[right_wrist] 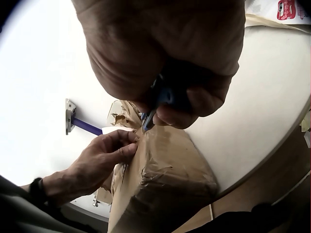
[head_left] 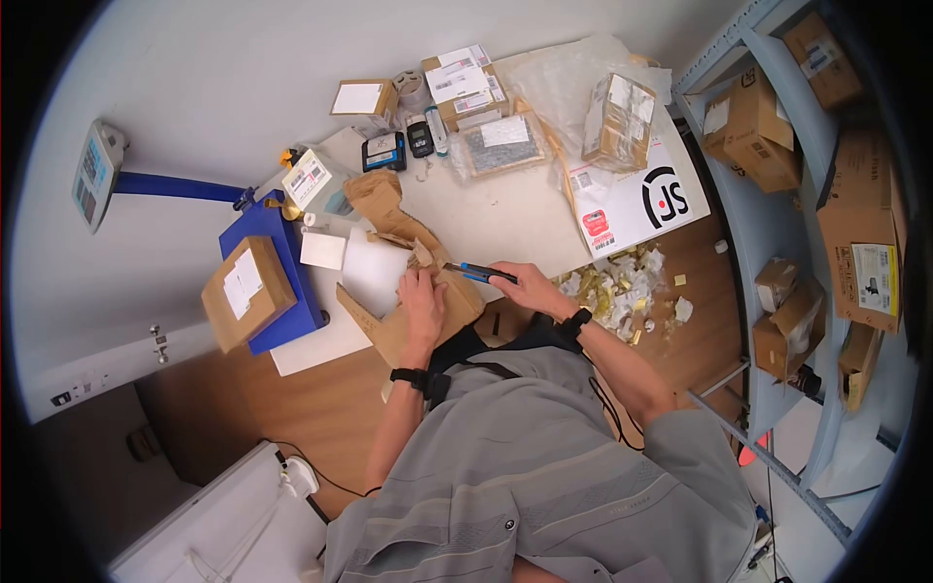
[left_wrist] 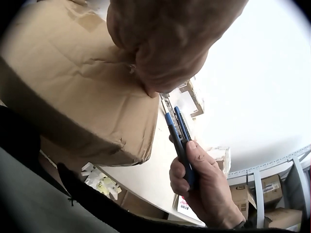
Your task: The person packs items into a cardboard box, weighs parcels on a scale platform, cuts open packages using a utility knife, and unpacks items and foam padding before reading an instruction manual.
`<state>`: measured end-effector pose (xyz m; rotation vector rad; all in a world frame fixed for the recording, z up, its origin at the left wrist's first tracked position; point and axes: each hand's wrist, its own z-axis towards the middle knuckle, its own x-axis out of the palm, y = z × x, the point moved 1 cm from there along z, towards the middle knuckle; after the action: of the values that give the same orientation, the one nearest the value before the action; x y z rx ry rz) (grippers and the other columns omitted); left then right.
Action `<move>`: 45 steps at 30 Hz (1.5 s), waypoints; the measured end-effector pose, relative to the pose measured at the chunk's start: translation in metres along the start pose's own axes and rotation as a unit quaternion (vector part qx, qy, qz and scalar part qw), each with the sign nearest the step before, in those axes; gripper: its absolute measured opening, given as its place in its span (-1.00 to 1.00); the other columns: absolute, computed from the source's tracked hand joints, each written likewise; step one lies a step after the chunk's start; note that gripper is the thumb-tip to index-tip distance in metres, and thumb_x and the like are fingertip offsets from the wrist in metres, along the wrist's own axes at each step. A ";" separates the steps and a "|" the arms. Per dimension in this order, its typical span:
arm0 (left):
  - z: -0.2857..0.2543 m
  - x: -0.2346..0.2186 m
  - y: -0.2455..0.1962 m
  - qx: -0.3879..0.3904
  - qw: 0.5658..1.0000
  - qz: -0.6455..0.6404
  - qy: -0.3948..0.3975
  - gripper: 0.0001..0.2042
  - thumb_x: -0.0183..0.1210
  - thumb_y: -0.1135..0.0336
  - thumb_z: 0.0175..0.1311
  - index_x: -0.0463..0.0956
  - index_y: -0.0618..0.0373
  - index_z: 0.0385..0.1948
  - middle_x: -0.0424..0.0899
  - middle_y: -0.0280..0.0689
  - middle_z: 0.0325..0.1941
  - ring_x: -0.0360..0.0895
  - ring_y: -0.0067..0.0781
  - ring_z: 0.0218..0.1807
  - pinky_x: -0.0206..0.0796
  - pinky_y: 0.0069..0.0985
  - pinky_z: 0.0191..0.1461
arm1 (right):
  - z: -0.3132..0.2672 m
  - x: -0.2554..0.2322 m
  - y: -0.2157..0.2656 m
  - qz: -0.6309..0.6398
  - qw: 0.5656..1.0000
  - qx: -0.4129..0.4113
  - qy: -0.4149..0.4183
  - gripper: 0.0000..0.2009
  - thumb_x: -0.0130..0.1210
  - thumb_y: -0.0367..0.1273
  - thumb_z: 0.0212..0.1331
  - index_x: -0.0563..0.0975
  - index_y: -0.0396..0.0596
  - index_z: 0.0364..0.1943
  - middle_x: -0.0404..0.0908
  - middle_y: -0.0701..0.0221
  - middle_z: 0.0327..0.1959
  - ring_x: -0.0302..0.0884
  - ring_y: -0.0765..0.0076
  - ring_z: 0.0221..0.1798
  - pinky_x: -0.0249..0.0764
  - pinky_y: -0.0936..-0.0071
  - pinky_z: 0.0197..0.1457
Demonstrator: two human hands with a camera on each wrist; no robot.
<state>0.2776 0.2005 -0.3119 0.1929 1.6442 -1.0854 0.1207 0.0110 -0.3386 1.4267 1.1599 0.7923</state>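
Note:
A worn brown cardboard box [head_left: 465, 299] lies at the table's near edge against the person, with torn flaps [head_left: 373, 199] folded out on its far side. My left hand [head_left: 422, 303] grips the torn cardboard along its top edge, thumb and fingers close together in the right wrist view. In my right hand [head_left: 533, 291] is a blue and black utility knife [left_wrist: 181, 136], its tip pointing left toward the box edge beside the left fingers. Inside the opened flaps sits a white, padded-looking bundle [head_left: 375, 274]. The left fingertips are hidden in the left wrist view.
A small white box [head_left: 323, 251] stands left of the bundle. A blue scale [head_left: 260, 228] carries a labelled parcel [head_left: 247, 291]. Several parcels and a label printer [head_left: 384, 152] line the table's back. Paper scraps [head_left: 622, 291] lie at right, near shelves [head_left: 821, 107] of cartons.

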 end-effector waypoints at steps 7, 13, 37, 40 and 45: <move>0.002 -0.001 -0.003 0.013 1.000 0.010 -0.004 -0.59 0.42 0.48 0.07 0.51 0.20 -0.01 0.44 -0.06 0.05 0.37 0.09 0.12 0.25 -0.07 0.21 | 0.006 -0.003 0.033 -0.207 0.977 -0.034 -0.023 -0.71 0.13 -0.18 0.43 0.64 0.00 0.07 0.67 0.13 -0.42 0.63 -0.12 -0.34 0.51 0.09 -0.26; 0.002 -0.015 -0.008 0.032 0.997 0.028 0.058 -0.30 0.60 0.39 -0.23 0.47 0.15 0.08 0.41 -0.08 0.09 0.36 0.09 0.13 0.26 -0.08 0.22 | 0.006 0.000 0.046 -0.264 0.963 -0.046 -0.018 -0.72 0.12 -0.17 0.42 0.64 0.02 0.05 0.69 0.11 -0.42 0.64 -0.23 -0.30 0.53 0.00 -0.23; 0.002 -0.014 -0.011 0.018 0.994 0.063 0.082 -0.25 0.65 0.35 -0.38 0.53 0.18 0.05 0.51 -0.14 0.01 0.40 0.03 0.13 0.28 -0.12 0.25 | -0.017 0.010 0.045 -0.167 0.982 0.019 -0.086 -0.74 0.15 -0.21 0.38 0.67 -0.06 -0.05 0.66 0.05 -0.48 0.63 -0.25 -0.37 0.53 -0.01 -0.26; 0.003 -0.015 -0.010 0.012 0.994 0.064 0.087 -0.25 0.66 0.34 -0.38 0.53 0.17 0.05 0.51 -0.15 0.00 0.40 0.02 0.13 0.27 -0.11 0.25 | -0.015 0.019 0.063 -0.241 0.966 -0.006 -0.095 -0.75 0.13 -0.24 0.36 0.65 -0.15 -0.13 0.64 0.02 -0.52 0.63 -0.26 -0.40 0.54 -0.04 -0.27; 0.005 -0.014 -0.004 0.016 0.993 0.067 0.091 -0.25 0.66 0.31 -0.41 0.54 0.16 0.01 0.51 -0.18 -0.05 0.41 -0.01 0.07 0.28 -0.14 0.19 | -0.008 0.021 0.079 -0.305 0.950 -0.010 -0.071 -0.76 0.14 -0.27 0.34 0.62 -0.19 -0.20 0.64 0.04 -0.54 0.63 -0.28 -0.40 0.54 -0.09 -0.28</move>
<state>0.2838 0.1999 -0.2975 0.4277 1.7489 -1.0156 0.1377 0.0383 -0.2633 0.9965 1.3710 0.2578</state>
